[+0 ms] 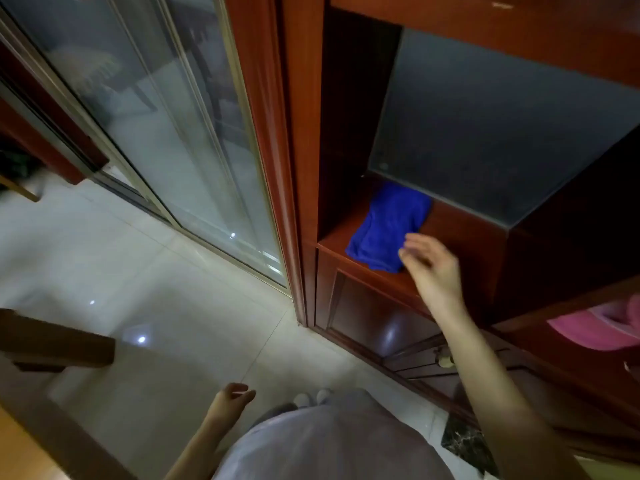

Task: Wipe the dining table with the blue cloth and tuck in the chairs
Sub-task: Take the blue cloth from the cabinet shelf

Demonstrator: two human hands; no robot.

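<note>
Red-brown wooden shelf (460, 233); folded blue cloth (388, 226) lying on it, near front edge

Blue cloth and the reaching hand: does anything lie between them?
Nothing does. In the head view the right hand overlaps the blue cloth at its fingertips; whether they touch is unclear.

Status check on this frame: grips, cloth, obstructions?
Right grip open at edge of blue cloth, no hold yet. Left grip open, idle, low. Cloth bunched on cabinet shelf. Nothing blocking.
</note>
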